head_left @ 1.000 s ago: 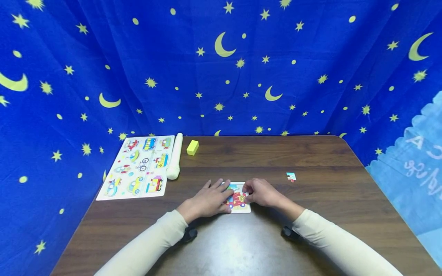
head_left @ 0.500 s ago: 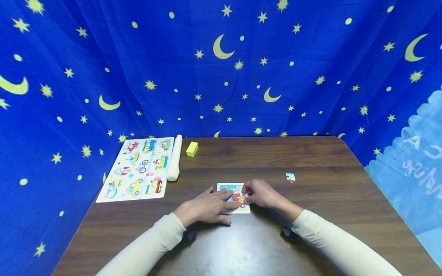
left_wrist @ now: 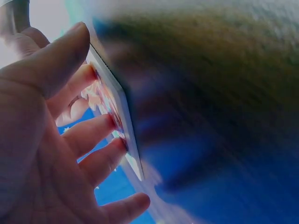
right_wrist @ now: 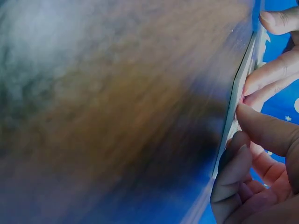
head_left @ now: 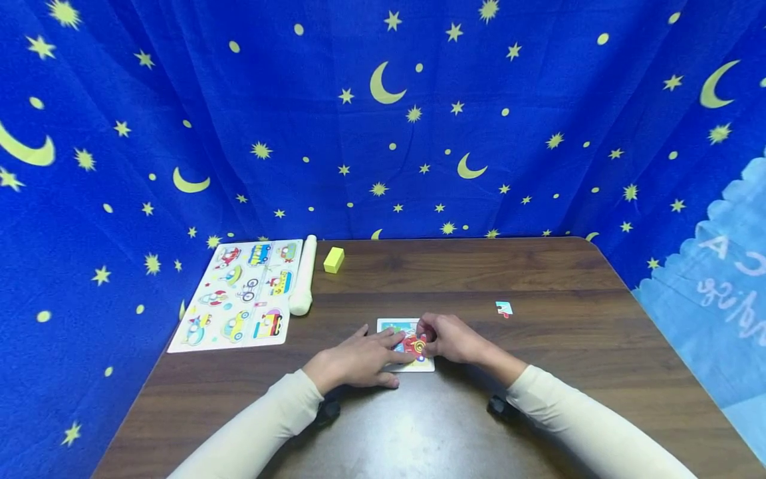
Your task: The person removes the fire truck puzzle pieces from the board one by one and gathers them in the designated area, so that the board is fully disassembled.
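A small white-bordered jigsaw puzzle (head_left: 389, 323) with a red vehicle picture lies flat near the middle of the table. My left hand (head_left: 359, 359) lies on its left part, fingers spread and fairly straight; in the left wrist view, several fingertips (left_wrist: 111, 122) touch its face. At the puzzle's right side, my right hand (head_left: 453, 338) has its fingers curled, thumb and forefinger pinching a puzzle piece that they largely hide. The right wrist view has the thumb (right_wrist: 261, 126) against the puzzle's face. A loose light-blue puzzle piece (head_left: 504, 308) lies farther right.
At the back left lies a white picture board (head_left: 212, 319) with vehicle shapes. A cream-coloured roller-like stick (head_left: 304, 279) lies along its right edge. Beside that sits a yellow block (head_left: 334, 260). Blue curtains (head_left: 335, 133) with stars and moons stand round the brown table (head_left: 556, 266).
My left hand has slid a little left and toward me on the puzzle, uncovering its upper left corner. The right hand stays at the right side with only slight finger movement.
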Tool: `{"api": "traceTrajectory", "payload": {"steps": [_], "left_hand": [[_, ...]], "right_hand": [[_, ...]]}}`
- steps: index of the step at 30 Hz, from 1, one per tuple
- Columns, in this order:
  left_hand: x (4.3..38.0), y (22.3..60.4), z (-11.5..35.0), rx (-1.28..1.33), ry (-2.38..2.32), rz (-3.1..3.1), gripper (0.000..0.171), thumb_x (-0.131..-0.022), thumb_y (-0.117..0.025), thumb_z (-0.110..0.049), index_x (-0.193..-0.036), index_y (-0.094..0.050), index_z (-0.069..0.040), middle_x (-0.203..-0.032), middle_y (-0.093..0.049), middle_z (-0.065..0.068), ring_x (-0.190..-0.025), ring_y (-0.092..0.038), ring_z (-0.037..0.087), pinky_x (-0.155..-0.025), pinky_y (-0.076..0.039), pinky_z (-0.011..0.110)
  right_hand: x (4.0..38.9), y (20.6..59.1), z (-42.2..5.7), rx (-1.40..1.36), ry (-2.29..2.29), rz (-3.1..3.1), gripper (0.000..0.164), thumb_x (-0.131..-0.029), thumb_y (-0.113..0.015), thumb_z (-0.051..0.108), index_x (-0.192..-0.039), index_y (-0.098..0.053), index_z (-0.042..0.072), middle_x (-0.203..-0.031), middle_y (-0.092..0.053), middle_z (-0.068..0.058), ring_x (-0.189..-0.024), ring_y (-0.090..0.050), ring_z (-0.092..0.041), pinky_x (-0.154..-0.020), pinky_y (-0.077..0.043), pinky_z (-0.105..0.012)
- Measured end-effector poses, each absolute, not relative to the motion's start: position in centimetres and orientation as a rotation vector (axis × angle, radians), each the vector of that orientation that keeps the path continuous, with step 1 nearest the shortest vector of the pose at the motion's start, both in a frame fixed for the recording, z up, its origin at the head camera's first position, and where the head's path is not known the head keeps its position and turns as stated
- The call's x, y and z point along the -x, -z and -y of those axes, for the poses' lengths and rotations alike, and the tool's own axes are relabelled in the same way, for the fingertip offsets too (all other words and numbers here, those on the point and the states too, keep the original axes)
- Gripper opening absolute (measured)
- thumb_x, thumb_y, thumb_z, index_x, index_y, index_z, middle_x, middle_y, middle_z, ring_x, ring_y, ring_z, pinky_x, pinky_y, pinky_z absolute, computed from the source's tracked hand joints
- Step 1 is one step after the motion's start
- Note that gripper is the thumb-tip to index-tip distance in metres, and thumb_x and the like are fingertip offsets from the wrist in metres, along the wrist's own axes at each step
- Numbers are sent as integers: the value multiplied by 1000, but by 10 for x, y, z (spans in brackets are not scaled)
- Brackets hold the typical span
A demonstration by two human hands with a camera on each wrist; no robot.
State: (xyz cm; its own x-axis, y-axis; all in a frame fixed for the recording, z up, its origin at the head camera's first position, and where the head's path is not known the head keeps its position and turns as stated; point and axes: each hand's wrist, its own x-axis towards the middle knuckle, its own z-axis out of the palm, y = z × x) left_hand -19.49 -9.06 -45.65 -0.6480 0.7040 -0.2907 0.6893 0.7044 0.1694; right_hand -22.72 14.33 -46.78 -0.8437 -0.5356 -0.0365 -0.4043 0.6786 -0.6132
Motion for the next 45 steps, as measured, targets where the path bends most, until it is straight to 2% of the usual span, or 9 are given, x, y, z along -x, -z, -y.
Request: {"api": "traceTrajectory", "payload": {"steps": [13,17,21,24,30,34,40,45], "left_hand": [[196,456,90,-1094,-68,-2585,57,-99,-60,-53,-153,-43,-44,-168,-27,-1,-154,-26,24,-118,-24,66],[196,458,91,-1105,-75,-2589,57,-99,-60,-53,-153,-44,-44,-168,-27,0,-154,-25,24,-118,-25,67],[197,458,91,-1111,-88,-2588,56,-99,-60,-52,-153,-44,-44,-168,-27,0,-155,-24,24,-117,-24,67],[197,457,91,-1116,-92,-2586,56,-100,-60,-51,-153,-44,-43,-168,-27,0,-155,-24,24,-117,-24,67],[195,458,91,-1121,-88,-2584,57,-99,-61,-50,-153,-44,-43,-168,-28,0,-155,-25,24,-117,-26,67],[193,458,91,-1119,-97,-2572,58,-100,-60,-51,-154,-42,-44,-168,-26,0,-155,-24,25,-118,-24,66],[193,456,94,-1116,-113,-2575,57,-100,-62,-48,-153,-44,-42,-168,-28,1,-155,-24,25,-118,-24,67],[193,456,93,-1130,-131,-2563,58,-100,-63,-45,-154,-44,-41,-168,-28,2,-155,-24,25,-117,-25,68]], "right_hand": [[234,470,-149,828,887,-2640,22,-79,-83,8,-94,-68,14,-78,-62,9,-71,-56,-6,-64,-48,-24],[237,467,-158,906,911,-2615,20,-81,-81,8,-96,-68,12,-82,-63,8,-74,-57,-5,-67,-48,-24],[240,461,-183,939,977,-2583,21,-82,-81,9,-100,-69,11,-87,-65,6,-81,-59,-8,-71,-49,-25],[243,457,-211,879,1034,-2552,23,-82,-81,10,-102,-70,12,-89,-66,5,-81,-59,-11,-69,-49,-25],[249,458,-288,630,1172,-2482,22,-87,-78,9,-107,-67,7,-83,-58,-2,-64,-52,-9,-50,-43,-23],[253,465,-326,535,1191,-2484,23,-89,-77,8,-109,-65,2,-79,-53,-3,-59,-47,-6,-46,-39,-21],[258,473,-339,543,1196,-2470,25,-90,-77,12,-111,-66,2,-79,-53,0,-59,-47,-5,-47,-37,-20],[260,476,-338,540,1190,-2476,26,-89,-75,5,-113,-65,-1,-79,-53,-2,-59,-46,-5,-47,-37,-20]]}}
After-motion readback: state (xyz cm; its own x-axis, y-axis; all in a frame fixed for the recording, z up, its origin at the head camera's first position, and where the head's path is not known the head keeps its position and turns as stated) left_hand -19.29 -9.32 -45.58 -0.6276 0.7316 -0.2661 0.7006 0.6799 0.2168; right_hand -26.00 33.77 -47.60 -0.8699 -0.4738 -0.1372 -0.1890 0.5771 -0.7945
